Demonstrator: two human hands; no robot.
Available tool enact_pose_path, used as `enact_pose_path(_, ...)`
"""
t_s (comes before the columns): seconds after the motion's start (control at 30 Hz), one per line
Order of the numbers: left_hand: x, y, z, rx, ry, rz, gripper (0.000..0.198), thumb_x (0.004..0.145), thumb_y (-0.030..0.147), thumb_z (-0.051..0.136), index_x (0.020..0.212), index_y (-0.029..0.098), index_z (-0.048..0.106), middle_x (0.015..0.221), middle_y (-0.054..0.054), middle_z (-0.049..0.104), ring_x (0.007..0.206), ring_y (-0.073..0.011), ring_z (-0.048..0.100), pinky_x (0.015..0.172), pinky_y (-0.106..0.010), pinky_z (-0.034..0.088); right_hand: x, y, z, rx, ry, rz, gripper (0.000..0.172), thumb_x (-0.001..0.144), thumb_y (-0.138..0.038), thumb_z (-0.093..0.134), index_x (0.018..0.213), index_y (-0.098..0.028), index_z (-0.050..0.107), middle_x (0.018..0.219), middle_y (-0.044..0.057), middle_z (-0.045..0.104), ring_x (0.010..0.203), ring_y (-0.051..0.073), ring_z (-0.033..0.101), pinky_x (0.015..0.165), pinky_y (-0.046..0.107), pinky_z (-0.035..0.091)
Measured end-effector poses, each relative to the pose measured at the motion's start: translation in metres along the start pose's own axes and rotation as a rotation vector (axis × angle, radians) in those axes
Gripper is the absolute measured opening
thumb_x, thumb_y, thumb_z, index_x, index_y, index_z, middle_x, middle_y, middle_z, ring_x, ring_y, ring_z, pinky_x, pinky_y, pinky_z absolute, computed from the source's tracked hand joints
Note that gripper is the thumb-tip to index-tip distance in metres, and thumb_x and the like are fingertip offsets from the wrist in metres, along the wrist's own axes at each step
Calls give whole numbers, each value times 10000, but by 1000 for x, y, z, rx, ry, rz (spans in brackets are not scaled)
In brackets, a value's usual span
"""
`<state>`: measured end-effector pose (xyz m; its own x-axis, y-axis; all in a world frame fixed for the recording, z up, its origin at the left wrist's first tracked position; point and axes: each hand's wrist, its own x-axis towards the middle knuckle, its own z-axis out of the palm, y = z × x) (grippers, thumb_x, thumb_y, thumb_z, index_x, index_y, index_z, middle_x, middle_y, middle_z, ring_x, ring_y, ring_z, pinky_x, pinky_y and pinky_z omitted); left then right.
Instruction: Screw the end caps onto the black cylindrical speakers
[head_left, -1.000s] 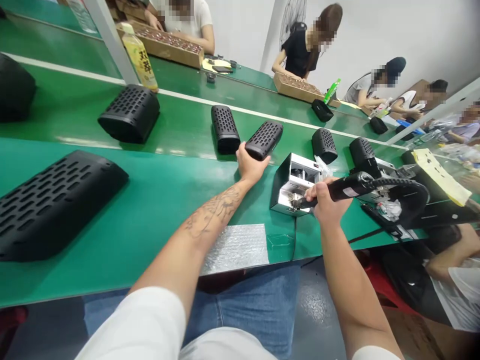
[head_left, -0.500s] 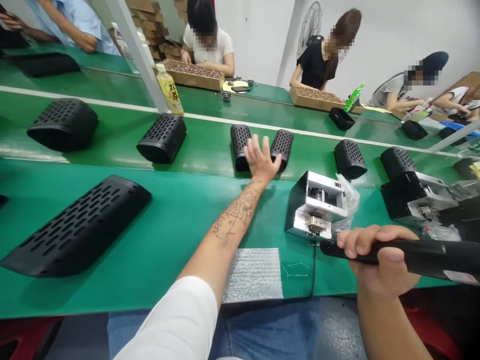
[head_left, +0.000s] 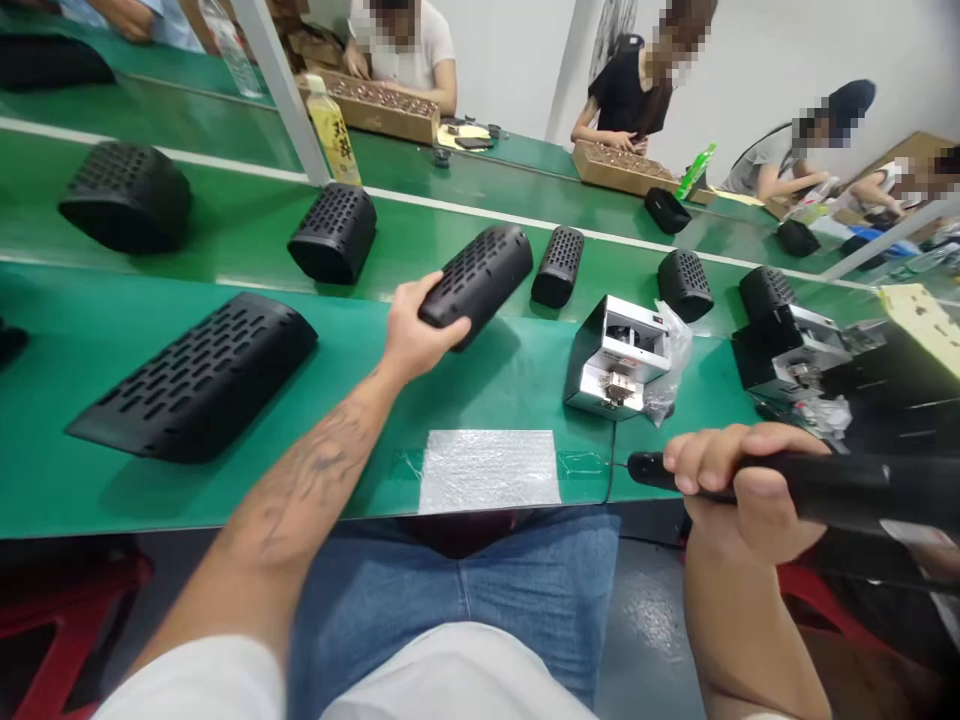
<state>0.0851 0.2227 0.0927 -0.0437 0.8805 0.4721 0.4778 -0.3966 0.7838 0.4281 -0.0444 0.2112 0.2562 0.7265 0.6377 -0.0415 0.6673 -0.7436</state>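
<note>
My left hand (head_left: 424, 325) grips the near end of a black slotted housing (head_left: 484, 280), thumb on one side and fingers on the other. The housing is tilted and seems raised over the green bench. In my right hand (head_left: 750, 485) is a black electric screwdriver (head_left: 817, 490), its thin bit pointing left. Ahead of that tool stands a silver-and-black screw feeder (head_left: 619, 360). A sheet of foam padding (head_left: 491, 470) is taped down at the bench's front edge. On the left of the bench lies a larger slotted housing (head_left: 199, 375).
More black housings, such as one (head_left: 559, 265) behind the feeder and one (head_left: 334, 232) to the left, stand along the green belt. A yellow drink bottle (head_left: 334, 130) is beside a white post (head_left: 281, 90). Co-workers sit across with cardboard trays (head_left: 622, 170).
My left hand has closed on one of the paired housings and brought it off the belt, left and toward me. The view has tilted down. My right hand still holds the screwdriver.
</note>
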Motion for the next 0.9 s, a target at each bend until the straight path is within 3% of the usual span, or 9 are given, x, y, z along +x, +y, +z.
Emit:
enact_pose_path(0.07, -61, -7, -44, -3, -101, 267, 943, 843, 427, 1034, 1738, 259, 788, 1692, -163, 777, 1622, -461, 755, 1477, -692, 600, -9, -20, -4, 7, -80, 3, 163, 1062, -399, 1023, 1159, -292, 945, 650, -59, 739, 420, 153, 587, 516, 346, 592)
enact_pose_path(0.13, -116, -6, -76, -15, -190, 454, 972, 875, 379, 1047, 1800, 312, 755, 1779, -178, 742, 1625, -471, 770, 1424, -700, 656, -17, -36, -8, 15, -136, 20, 163, 1086, -387, 989, 1196, -273, 950, 660, -46, 751, 418, 158, 583, 523, 365, 602)
enact_pose_path(0.2, -155, -1, -95, -37, -300, 547, 1042, 897, 314, 1055, 1874, 358, 697, 1844, -195, 699, 1642, -474, 771, 1393, -682, 694, -22, -46, -8, 35, -172, 42, 172, 1104, -403, 971, 1204, -264, 948, 655, -43, 742, 411, 163, 581, 523, 377, 608)
enact_pose_path(0.27, -175, 2, -104, -57, -411, 581, 1112, 896, 261, 1063, 1920, 387, 651, 1882, -206, 664, 1659, -477, 765, 1380, -660, 716, -25, -50, -2, 52, -184, 57, 181, 1120, -442, 964, 1197, -279, 945, 651, -50, 728, 404, 163, 584, 518, 373, 607)
enact_pose_path(0.47, -184, -8, -115, -78, -621, 569, 1088, 918, 172, 1055, 1908, 409, 669, 1893, -191, 617, 1712, -447, 728, 1399, -585, 721, -24, -21, 35, 71, -141, 34, 238, 1092, -471, 1024, 1043, -301, 865, 625, -93, 691, 397, 136, 600, 507, 305, 628)
enact_pose_path(0.63, -189, -8, -117, -84, -614, 529, 1074, 901, 139, 1072, 1874, 412, 709, 1888, -176, 568, 1761, -452, 672, 1442, -592, 688, -22, 11, 54, 42, -89, 14, 368, 1067, -508, 1049, 960, -305, 761, 598, -126, 672, 377, 128, 589, 491, 277, 638)
enact_pose_path(0.9, -194, -2, -115, -79, -597, 531, 1117, 908, 123, 1069, 1905, 417, 660, 1901, -195, 530, 1771, -462, 667, 1435, -617, 692, -28, 29, 61, 29, -108, 69, 383, 1047, -504, 1068, 938, -303, 760, 593, -108, 677, 395, 136, 594, 497, 296, 645)
